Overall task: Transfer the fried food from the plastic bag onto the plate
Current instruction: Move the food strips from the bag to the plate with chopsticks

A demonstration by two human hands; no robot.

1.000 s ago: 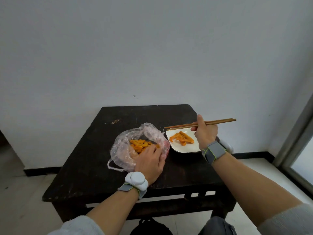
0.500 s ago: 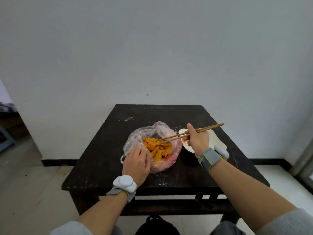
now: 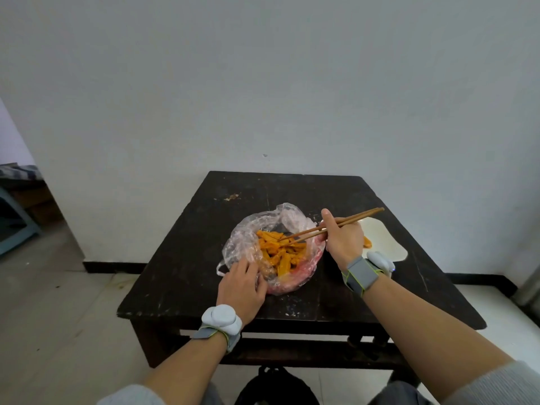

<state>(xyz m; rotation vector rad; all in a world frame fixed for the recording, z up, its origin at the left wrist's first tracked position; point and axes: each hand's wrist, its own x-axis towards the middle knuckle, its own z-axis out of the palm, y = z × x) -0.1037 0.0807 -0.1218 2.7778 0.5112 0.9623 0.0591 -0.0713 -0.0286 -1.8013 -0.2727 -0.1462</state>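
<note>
On the dark table (image 3: pixel 187 273), the right hand (image 3: pixel 344 241) grips chopsticks (image 3: pixel 352 219) whose tips sit in the fried food (image 3: pixel 277 252) inside the plastic bag (image 3: pixel 242 238). The left hand (image 3: pixel 241 287) presses flat-fingered on the bag's near edge. The right hand hides much of the white plate (image 3: pixel 384 238) just beside the bag.

Bag (image 3: pixel 248 235) mouth open upward, chopsticks (image 3: pixel 365 214) across; plate (image 3: pixel 382 241) partly behind right hand (image 3: pixel 344 242).
</note>
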